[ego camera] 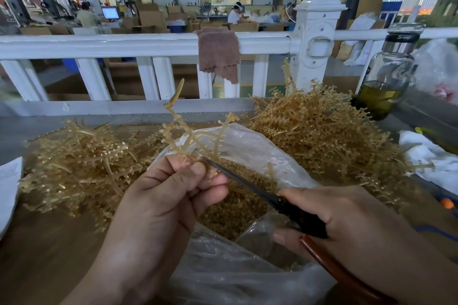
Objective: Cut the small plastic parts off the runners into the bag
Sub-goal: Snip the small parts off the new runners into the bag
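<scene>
My left hand (163, 195) pinches a tan plastic runner (188, 136) by its lower end and holds it upright over the clear plastic bag (255, 148). My right hand (347, 218) grips a pair of scissors (260, 193) with dark handles. The blade tips sit against the runner right at my left fingertips. Inside the open bag lies a heap of small tan cut parts (235, 215).
Piles of tan runners lie to the left (81, 171) and right (322, 136) on the brown table. A glass bottle (386, 74) with yellow liquid stands at the right. A white railing (148, 44) with a brown cloth (219, 54) runs behind. White paper (8, 188) at the left edge.
</scene>
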